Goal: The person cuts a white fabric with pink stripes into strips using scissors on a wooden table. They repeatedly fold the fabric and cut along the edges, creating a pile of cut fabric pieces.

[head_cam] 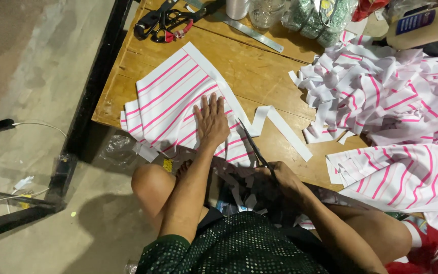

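Nearest, the right hand [284, 178] is closed around the handles of the scissors [253, 146], fingers curled into the loops; the blades are set into the near edge of the cloth [178, 101]. The left hand [212, 122] is laid flat on that cloth, fingers spread, pinning it to the table [259, 71]. The step in hand is judged to be the cutting of a strip — a freed white strip [280, 127] is curled just beside the blades. For the next snip the fold would need to be kept taut and the blades run along a stripe. Farther off, a heap of offcuts [381, 91] and spare shears [166, 23] are seen. The blade tips are hard to make out, and the table's far end is cut off.
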